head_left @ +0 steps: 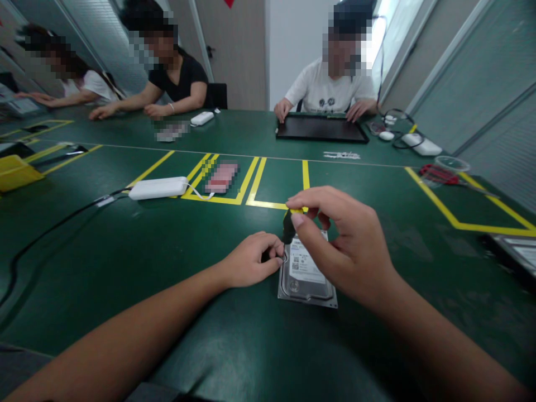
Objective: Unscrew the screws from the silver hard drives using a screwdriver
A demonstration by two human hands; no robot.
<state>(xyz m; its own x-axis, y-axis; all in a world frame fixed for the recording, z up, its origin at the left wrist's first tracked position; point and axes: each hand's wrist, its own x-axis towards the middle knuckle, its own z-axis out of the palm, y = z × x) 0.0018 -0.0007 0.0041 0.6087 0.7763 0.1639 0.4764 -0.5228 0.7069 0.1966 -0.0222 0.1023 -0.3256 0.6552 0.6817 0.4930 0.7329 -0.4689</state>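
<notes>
A silver hard drive with a white label lies flat on the green table in front of me. My right hand pinches the top of a screwdriver with a black and yellow handle. It stands nearly upright over the drive's left edge, and its tip is hidden by my fingers. At that same edge, my left hand is closed, thumb and curled fingers against the side of the drive near the screwdriver's tip. A second hard drive lies at the far right, cut off by the frame.
Left of centre, a white power bank has a cable to a reddish phone. Yellow tape marks the table. A yellow bin stands at left. Opposite, one person holds a black panel; two others sit further left.
</notes>
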